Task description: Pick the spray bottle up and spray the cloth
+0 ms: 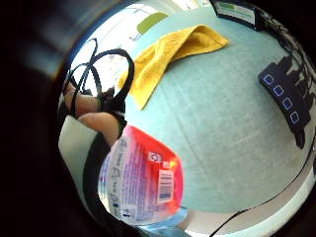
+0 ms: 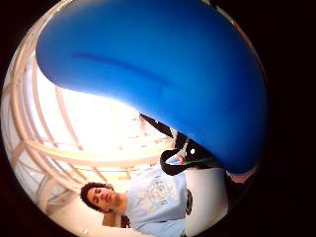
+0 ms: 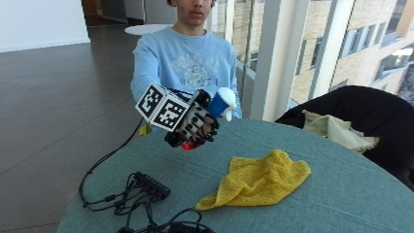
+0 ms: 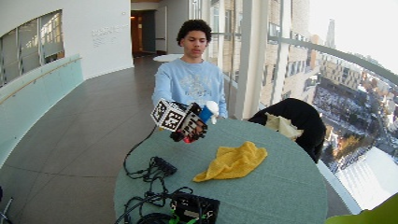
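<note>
I've got my hand (image 3: 194, 127) wrapped round the bottle (image 3: 220, 104), held upright above the table (image 3: 336, 194), cloth (image 3: 259, 182) lying below and off to the nozzle side.

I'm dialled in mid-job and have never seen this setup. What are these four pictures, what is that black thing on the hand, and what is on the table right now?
There is no robot here. A person sits at a round table and works with a gloved right hand; the black thing is the glove.

The two ordinary pictures come from cameras across the table, one closer, one wider. The two round pictures come from small cameras on the gloved palm, one at the little finger side, one at the thumb side.

The hand is lifted above the table and holds the spray bottle, fingers curled round it. In the little finger side view you see its red label close up; in the thumb side view its blue head fills most of the picture.

On the table lie a crumpled yellow cloth, a black power strip and cables.
</note>
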Demonstrator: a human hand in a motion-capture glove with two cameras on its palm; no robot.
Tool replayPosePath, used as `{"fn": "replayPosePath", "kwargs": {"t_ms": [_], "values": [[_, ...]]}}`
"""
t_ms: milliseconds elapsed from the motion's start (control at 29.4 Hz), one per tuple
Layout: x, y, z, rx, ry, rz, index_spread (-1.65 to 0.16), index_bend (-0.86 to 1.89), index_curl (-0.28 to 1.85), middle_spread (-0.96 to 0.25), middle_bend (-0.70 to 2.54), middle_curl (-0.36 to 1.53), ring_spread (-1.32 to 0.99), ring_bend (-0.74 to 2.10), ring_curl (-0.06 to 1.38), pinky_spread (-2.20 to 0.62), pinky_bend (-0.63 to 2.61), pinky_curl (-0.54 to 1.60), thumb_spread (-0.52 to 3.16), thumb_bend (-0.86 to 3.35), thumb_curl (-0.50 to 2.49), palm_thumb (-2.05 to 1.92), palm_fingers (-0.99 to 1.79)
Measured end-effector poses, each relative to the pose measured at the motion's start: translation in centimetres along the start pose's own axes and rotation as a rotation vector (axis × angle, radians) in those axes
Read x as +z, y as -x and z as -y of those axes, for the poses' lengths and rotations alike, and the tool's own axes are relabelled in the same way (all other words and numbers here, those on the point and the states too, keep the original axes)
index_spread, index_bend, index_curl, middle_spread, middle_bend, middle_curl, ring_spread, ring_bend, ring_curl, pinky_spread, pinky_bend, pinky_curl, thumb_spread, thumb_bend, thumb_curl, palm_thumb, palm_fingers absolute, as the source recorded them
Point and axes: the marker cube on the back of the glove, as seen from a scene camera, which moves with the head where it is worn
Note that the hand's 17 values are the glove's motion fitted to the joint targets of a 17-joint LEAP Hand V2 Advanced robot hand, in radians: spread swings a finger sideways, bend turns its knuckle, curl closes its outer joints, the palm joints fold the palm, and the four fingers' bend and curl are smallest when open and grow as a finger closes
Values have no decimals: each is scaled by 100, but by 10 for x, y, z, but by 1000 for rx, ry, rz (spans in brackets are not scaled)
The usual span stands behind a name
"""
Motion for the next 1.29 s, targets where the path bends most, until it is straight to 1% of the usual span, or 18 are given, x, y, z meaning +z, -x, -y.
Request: {"fn": "replayPosePath", "kwargs": {"t_ms": [272, 441, 679, 1290], "values": [[16, 3, 7, 67, 62, -20, -20, 12, 30, -6, 40, 46, -5, 55, 40, 7, 29, 37, 95, -2, 51, 83, 116], [25, 3, 8, 78, 90, -44, -19, 11, 30, -6, 41, 46, -4, 56, 40, 6, 30, 37, 96, -3, 51, 82, 116], [29, 6, 10, 99, 95, -62, -19, 12, 30, -6, 41, 46, -4, 56, 40, 6, 31, 38, 98, -2, 51, 81, 116], [34, 6, 9, 93, 99, -83, -18, 12, 31, -6, 42, 46, -4, 57, 39, 6, 32, 37, 100, -2, 51, 81, 116]]}}
